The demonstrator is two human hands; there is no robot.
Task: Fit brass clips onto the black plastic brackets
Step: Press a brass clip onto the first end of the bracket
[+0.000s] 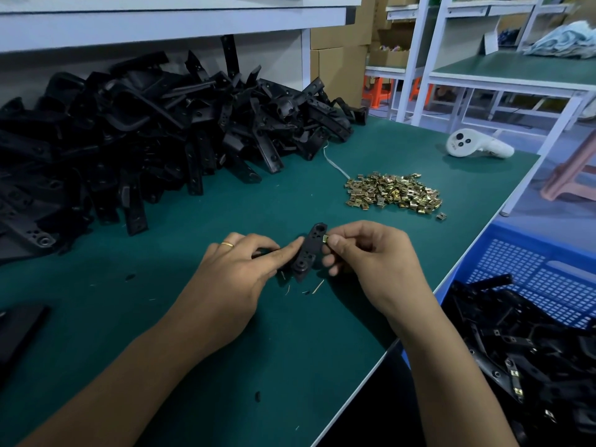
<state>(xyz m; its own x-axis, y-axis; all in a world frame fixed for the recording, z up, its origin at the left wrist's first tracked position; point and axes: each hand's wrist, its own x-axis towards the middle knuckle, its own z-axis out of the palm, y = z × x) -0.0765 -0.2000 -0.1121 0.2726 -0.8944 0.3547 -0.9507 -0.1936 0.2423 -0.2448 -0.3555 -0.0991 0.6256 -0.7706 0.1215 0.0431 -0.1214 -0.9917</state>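
Brass clip [325, 239] pinched by right hand [367, 253], black bracket [309, 251] in left hand [238, 262]

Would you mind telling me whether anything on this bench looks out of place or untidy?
Only small things. One brass clip lies apart from the pile of brass clips. Thin scraps litter the green mat beneath the black plastic bracket in hand. A white handheld controller sits near the bench's far edge, unlike the parts.
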